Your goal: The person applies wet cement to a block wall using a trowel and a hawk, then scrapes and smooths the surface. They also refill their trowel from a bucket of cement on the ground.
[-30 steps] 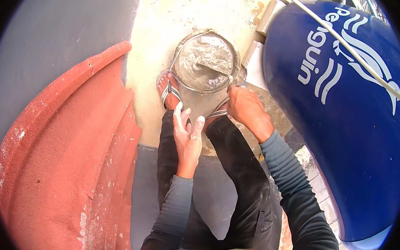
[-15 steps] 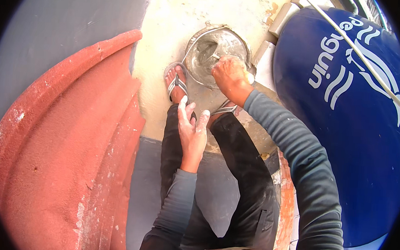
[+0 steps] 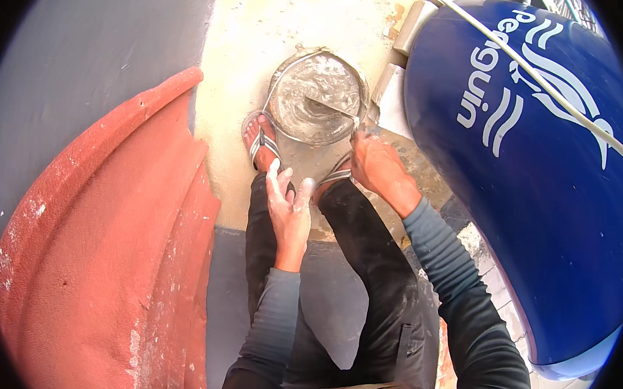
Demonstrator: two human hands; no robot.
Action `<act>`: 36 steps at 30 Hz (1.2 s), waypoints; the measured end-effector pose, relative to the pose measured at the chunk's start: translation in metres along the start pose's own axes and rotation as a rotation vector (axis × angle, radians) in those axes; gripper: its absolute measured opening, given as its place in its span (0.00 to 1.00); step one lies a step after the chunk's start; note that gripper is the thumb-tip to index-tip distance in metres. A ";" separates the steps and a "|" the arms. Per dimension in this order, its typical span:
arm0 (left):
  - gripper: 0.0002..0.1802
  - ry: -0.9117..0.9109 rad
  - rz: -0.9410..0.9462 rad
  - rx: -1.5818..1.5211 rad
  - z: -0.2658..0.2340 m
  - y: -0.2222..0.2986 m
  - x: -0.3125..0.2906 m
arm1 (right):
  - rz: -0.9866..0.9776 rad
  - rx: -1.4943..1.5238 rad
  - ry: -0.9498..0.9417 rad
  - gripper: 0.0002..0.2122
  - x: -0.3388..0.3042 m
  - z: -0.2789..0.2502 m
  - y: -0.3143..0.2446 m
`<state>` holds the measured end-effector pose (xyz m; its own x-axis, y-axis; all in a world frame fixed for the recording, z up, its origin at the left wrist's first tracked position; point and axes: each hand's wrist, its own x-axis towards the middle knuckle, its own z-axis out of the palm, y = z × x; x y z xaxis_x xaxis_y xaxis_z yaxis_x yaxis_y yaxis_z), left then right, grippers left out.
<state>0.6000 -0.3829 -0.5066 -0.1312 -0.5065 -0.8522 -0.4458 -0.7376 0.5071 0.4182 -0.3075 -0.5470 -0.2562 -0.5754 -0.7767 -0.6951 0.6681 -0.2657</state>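
Note:
Between and just ahead of my feet stands a round bucket point(image 3: 271, 99) of wet grey cement point(image 3: 311, 77), its thin wire handle lying along the left rim. My right hand point(image 3: 381, 167) is closed round the handle of a trowel point(image 3: 334, 109), at the bucket's lower right rim. The trowel's thin blade reaches left over the cement, seen nearly edge-on, its tip at the wet surface. My left hand point(image 3: 289, 211) hangs empty above my legs, fingers apart and whitish with dried cement, clear of the bucket.
A curved red roof-like sheet point(image 3: 118, 204) rises on the left. To the right lies a large blue tank point(image 3: 520, 171), crossed by a pale pole point(image 3: 526, 65). Pale blocks point(image 3: 396, 96) stand between bucket and tank. My sandalled feet point(image 3: 261, 141) are close to the bucket.
My right hand has drawn back from over the bucket to its near right rim, bringing the trowel with it. More of the blade shows now. My left hand stays open.

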 end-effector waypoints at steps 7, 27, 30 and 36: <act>0.41 -0.025 0.011 0.003 0.003 0.003 0.001 | -0.062 -0.091 0.271 0.15 0.012 0.045 0.054; 0.41 -0.027 -0.005 0.023 0.009 -0.003 0.003 | 0.086 1.200 -0.140 0.15 -0.005 0.094 0.068; 0.41 -0.038 0.023 0.052 0.010 0.000 0.001 | 0.093 1.250 -0.071 0.16 0.005 0.090 0.066; 0.40 -0.004 0.044 0.114 0.012 0.004 0.002 | 0.019 1.261 -0.099 0.16 -0.006 0.068 0.063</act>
<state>0.5878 -0.3813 -0.5078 -0.1565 -0.5354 -0.8299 -0.5374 -0.6589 0.5264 0.4221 -0.2300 -0.5981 -0.1701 -0.5596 -0.8111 0.4437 0.6915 -0.5701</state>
